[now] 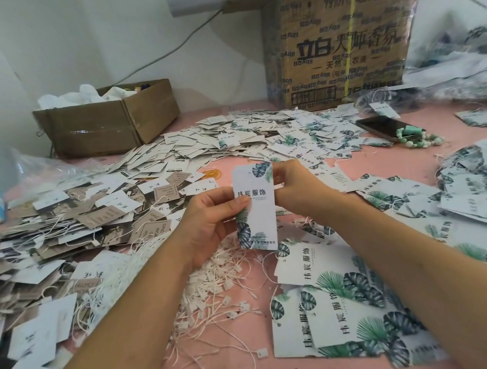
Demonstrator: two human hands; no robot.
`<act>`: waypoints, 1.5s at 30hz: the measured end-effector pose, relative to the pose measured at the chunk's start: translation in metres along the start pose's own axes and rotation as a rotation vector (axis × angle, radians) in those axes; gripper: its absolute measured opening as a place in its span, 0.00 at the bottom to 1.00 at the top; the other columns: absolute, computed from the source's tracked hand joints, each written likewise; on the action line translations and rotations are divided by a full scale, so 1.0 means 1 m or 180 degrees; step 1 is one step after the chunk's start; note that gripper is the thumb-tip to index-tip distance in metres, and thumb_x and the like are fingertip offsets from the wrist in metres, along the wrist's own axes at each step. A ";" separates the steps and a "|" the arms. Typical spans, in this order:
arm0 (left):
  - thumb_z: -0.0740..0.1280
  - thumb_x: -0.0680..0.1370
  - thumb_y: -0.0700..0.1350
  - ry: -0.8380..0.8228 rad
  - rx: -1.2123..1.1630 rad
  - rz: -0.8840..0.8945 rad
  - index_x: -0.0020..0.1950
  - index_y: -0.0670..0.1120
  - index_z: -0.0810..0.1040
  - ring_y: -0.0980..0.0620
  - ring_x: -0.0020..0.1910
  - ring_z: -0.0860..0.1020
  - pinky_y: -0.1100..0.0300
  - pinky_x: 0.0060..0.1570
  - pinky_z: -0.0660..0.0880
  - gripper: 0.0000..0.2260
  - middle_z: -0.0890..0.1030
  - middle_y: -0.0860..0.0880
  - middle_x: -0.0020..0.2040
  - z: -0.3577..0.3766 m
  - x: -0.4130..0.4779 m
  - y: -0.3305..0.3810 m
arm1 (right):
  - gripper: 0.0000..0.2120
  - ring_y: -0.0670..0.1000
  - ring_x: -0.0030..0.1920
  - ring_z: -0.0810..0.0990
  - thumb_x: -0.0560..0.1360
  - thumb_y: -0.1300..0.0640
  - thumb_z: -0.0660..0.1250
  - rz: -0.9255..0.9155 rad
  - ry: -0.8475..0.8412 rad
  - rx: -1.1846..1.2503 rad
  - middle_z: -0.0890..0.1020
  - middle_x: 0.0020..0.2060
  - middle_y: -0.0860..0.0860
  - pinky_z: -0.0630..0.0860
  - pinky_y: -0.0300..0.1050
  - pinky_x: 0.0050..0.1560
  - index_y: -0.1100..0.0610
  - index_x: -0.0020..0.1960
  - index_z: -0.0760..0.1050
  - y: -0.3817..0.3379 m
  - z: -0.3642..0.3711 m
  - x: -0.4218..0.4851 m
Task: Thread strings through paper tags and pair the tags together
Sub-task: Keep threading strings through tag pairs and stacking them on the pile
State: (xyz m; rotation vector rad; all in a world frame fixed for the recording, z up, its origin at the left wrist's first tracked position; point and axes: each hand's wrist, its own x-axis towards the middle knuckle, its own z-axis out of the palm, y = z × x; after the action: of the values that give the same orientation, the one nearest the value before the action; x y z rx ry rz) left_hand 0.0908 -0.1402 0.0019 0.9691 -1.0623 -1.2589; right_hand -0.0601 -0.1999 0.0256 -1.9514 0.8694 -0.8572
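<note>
A tall white paper tag (pixel 257 210) printed with green leaves and dark characters stands upright above the pink table (pixel 365 166). My left hand (pixel 210 222) pinches its left edge, thumb on the printed face. My right hand (pixel 294 187) grips the tag's upper right side from behind; whether it also holds a string I cannot tell. Below the hands lies a heap of loose white strings (pixel 218 291) with small plastic ends. Several matching leaf tags (pixel 336 304) lie flat at the lower right.
Grey and white tags (pixel 58 234) are piled on the left, more tags (pixel 245 138) spread across the back. A small cardboard box (pixel 112 123) and a large printed carton (pixel 342 46) stand behind. A phone (pixel 382 129) with green beads lies at right.
</note>
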 end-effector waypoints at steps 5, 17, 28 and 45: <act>0.69 0.65 0.38 -0.0015 -0.0029 0.0029 0.37 0.42 0.84 0.52 0.34 0.82 0.61 0.35 0.80 0.05 0.84 0.46 0.38 0.000 0.000 -0.001 | 0.17 0.41 0.30 0.78 0.74 0.72 0.62 -0.0059 -0.0257 0.0649 0.81 0.28 0.42 0.72 0.34 0.29 0.50 0.39 0.76 0.000 0.005 -0.003; 0.69 0.65 0.39 0.0178 -0.0022 0.0166 0.43 0.41 0.79 0.53 0.33 0.80 0.62 0.32 0.78 0.07 0.84 0.48 0.37 0.003 -0.002 0.001 | 0.16 0.51 0.34 0.78 0.73 0.67 0.67 -0.0260 0.0516 0.0163 0.80 0.33 0.49 0.75 0.48 0.36 0.47 0.35 0.76 0.004 0.005 -0.003; 0.70 0.73 0.40 0.1001 0.0901 0.0858 0.39 0.47 0.73 0.55 0.33 0.77 0.67 0.30 0.73 0.08 0.79 0.47 0.37 0.005 -0.001 -0.003 | 0.01 0.37 0.40 0.68 0.74 0.61 0.68 -0.0937 0.1510 -0.0607 0.67 0.37 0.41 0.63 0.25 0.42 0.57 0.45 0.78 0.005 0.009 -0.004; 0.69 0.74 0.35 0.0575 0.1257 0.1222 0.54 0.58 0.77 0.49 0.40 0.76 0.52 0.42 0.78 0.18 0.78 0.36 0.53 0.009 -0.004 -0.002 | 0.05 0.49 0.42 0.66 0.74 0.61 0.66 -0.1133 0.1560 -0.1290 0.68 0.38 0.50 0.57 0.37 0.39 0.63 0.45 0.79 0.001 0.013 -0.004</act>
State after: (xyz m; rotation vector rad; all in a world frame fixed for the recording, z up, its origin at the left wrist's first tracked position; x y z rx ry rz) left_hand 0.0812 -0.1359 0.0021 1.0857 -1.3058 -0.6474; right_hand -0.0526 -0.1918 0.0182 -2.3332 1.0508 -1.5079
